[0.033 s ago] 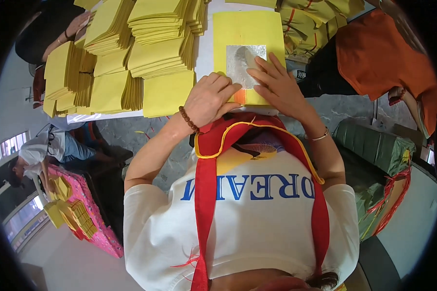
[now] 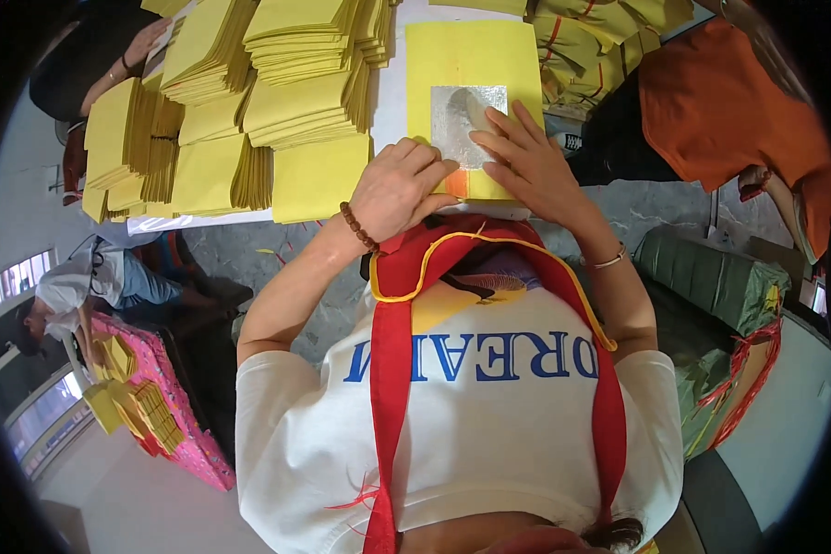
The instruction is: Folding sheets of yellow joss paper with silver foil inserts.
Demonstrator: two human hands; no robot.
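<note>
A yellow paper sheet [image 2: 471,55] lies at the table's near edge, apparently on top of others. On it sits a silver foil square [image 2: 448,115], with an orange patch [image 2: 457,181] showing just below. My left hand [image 2: 399,189], a beaded bracelet at its wrist, has its fingers curled at the foil's near left corner and its thumb at the paper's near edge. My right hand [image 2: 531,166] rests with fingers spread over the foil's right side and the paper. What lies under my palms is hidden.
Tall stacks of folded yellow paper [image 2: 309,111] fill the table's left. More yellow bundles with red strips [image 2: 577,55] lie at the far right. A person in orange [image 2: 729,120] is at right; another's hand [image 2: 148,42] is far left. Green wrapped bales [image 2: 711,277] stand right of me.
</note>
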